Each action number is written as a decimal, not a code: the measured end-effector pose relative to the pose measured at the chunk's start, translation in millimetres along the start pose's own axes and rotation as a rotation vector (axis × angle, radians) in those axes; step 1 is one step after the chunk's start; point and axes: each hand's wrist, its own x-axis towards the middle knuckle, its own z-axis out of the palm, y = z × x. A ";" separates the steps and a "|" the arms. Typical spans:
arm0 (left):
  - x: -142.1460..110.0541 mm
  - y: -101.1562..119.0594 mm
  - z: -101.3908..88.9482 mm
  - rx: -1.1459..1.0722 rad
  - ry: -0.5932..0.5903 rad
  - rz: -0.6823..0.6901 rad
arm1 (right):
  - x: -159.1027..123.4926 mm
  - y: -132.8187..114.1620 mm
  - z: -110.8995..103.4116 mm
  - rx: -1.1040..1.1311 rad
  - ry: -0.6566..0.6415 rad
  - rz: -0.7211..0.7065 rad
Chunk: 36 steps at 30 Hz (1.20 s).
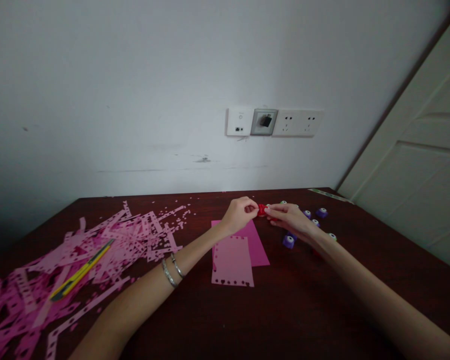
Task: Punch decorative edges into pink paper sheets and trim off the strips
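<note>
Just beyond the paper, my two hands meet at a small red craft punch. Fingers of my right hand are closed around its right side. My left hand pinches at its left edge; whatever lies between those fingertips is too small to make out. Below my left hand lies a light pink sheet with shapes punched along its edges. It overlaps a darker pink sheet. Several purple craft punches, one of them a purple punch near my right wrist, are scattered around my right hand, partly hidden by it.
A pile of punched pink paper strips spreads over the left side of the dark wooden table. On it rests a yellow utility knife. Tiny paper bits lie near the pile. The wall with sockets stands behind, a white door at right.
</note>
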 end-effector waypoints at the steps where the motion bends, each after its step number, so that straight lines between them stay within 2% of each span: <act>1: -0.1 -0.2 0.4 0.000 0.004 0.008 | 0.5 0.4 -0.1 -0.006 0.001 -0.003; 11: -0.7 1.7 -0.8 -0.072 0.021 0.030 | -0.5 -1.1 3.6 0.015 -0.005 -0.008; 19: 3.5 -1.7 -8.7 -0.253 -0.031 -0.146 | -0.3 -3.9 -2.8 0.022 -0.001 -0.013; 21: 7.7 -3.6 -18.4 -0.318 -0.135 -0.208 | -0.9 -6.8 -8.0 -0.051 0.026 -0.027; 24: 13.9 -6.6 -41.3 -0.390 -0.371 -0.304 | -1.4 -11.8 -20.0 -0.306 0.057 -0.070; 30: 16.8 -16.0 -87.0 -0.464 -0.688 -0.449 | 1.4 -9.9 -37.9 -0.826 -0.041 -0.136; 33: 15.8 -26.9 -104.3 -0.355 -0.850 -0.490 | 2.4 -4.5 -34.1 -1.005 -0.108 -0.191; 36: 14.2 -41.7 -125.4 -0.119 -0.966 -0.609 | 3.4 0.6 -28.9 -1.096 -0.188 -0.216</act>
